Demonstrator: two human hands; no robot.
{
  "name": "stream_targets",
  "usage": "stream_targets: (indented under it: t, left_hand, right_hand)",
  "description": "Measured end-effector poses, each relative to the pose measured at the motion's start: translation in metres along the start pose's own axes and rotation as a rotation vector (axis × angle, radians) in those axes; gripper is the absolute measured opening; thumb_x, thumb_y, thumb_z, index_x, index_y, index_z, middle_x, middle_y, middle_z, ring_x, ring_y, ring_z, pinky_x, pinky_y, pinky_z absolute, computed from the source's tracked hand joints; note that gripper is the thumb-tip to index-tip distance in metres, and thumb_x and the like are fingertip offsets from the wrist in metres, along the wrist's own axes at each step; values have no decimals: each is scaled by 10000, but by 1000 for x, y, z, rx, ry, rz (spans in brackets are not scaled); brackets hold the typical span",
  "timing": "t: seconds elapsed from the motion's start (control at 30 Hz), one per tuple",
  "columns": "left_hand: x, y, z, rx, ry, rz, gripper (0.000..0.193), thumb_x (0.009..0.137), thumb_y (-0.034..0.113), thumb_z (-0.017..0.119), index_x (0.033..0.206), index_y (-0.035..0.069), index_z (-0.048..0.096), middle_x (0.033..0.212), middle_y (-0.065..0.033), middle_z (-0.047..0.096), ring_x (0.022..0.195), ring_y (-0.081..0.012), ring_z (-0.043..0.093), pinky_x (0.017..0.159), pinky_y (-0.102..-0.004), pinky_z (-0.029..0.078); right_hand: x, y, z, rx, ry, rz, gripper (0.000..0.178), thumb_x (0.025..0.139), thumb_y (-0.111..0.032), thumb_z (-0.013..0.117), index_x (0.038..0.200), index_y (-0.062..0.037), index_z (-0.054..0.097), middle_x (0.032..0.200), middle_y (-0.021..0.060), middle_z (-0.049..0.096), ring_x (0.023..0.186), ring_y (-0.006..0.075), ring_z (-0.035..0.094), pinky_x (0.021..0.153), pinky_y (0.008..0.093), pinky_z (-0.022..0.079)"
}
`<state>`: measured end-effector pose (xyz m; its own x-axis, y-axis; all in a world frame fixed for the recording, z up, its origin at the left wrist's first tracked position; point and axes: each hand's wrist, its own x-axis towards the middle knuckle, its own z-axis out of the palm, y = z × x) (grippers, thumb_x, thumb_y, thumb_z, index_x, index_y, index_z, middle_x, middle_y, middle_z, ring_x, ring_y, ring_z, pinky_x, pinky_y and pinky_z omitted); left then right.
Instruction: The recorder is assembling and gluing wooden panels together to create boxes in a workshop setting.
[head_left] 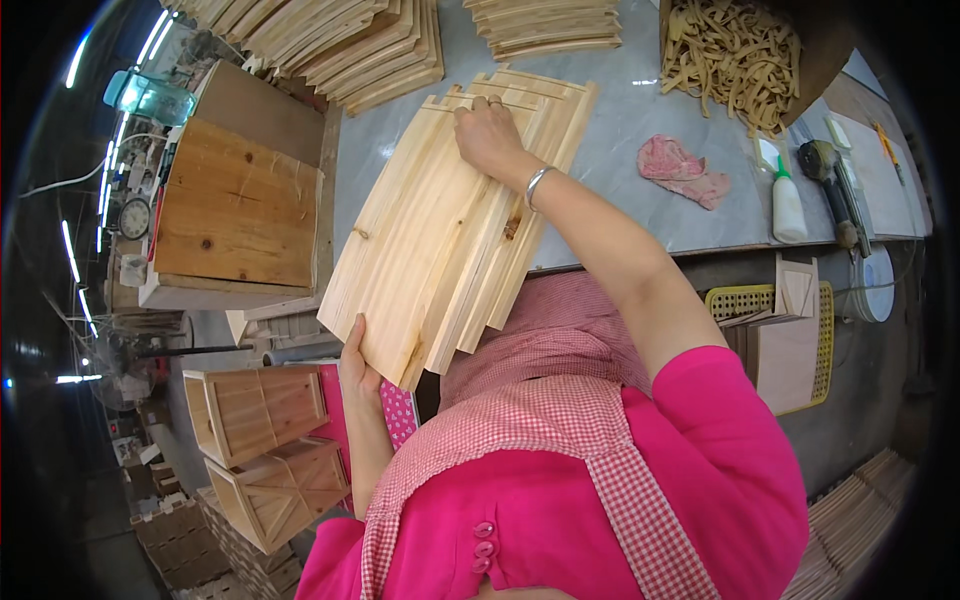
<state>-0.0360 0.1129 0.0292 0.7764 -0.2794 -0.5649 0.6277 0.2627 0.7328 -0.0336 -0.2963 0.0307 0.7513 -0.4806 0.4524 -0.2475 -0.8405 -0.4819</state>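
Observation:
A fanned stack of pale wooden panels slants across the near edge of the grey table, its lower end jutting out in front of my apron. My left hand grips the near left corner of the top panel, thumb on the upper face and the other fingers hidden underneath. At the far end, my right hand has its fingers curled on the top panel, close to a groove along its edge. Several panel edges show stepped along the right side of the stack.
More stacked wooden pieces stand at the table's back. A box of tan rubber bands, a pink cloth, a glue bottle and a dark-handled tool lie right. Wooden crates stand lower left; a yellow basket sits right.

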Motion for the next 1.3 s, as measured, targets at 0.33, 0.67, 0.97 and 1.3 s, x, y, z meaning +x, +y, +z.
stream_targets:
  t: [0.33, 0.67, 0.97, 1.3]
  left_hand:
    - [19, 24, 7, 944, 528, 1200, 257, 915, 81, 700, 1133, -39, 637, 1130, -115, 645, 952, -155, 590, 871, -326, 493]
    - [38, 30, 171, 920, -20, 854, 402, 1035, 316, 539, 934, -43, 689, 877, -65, 695, 885, -138, 610, 819, -305, 480]
    - [144, -14, 273, 1629, -209, 1375, 375, 954, 363, 596, 1168, 64, 669, 1325, -173, 597, 1195, -381, 548, 999, -465, 444]
    - [129, -19, 275, 1605, -125, 1198, 431, 948, 347, 574, 1278, 74, 610, 1404, -132, 539, 1314, -323, 457, 1093, -453, 354]
  right_hand:
    - [-24, 21, -18, 106, 161, -57, 268, 868, -155, 635, 1081, 4, 668, 1157, 229, 632, 1139, 389, 547, 1015, 468, 430]
    - [-216, 163, -222, -355, 723, 335, 334, 867, -156, 672, 1174, -31, 646, 1203, 199, 607, 1150, 371, 544, 982, 491, 416]
    - [-274, 247, -256, -386, 594, 767, 611, 813, -349, 783, 1242, 33, 575, 1221, 242, 608, 1066, 410, 599, 936, 477, 472]
    - [-140, 168, -223, 697, 747, 594, 460, 930, -298, 707, 1213, -1, 500, 1046, 130, 651, 716, 191, 667, 493, 273, 546]
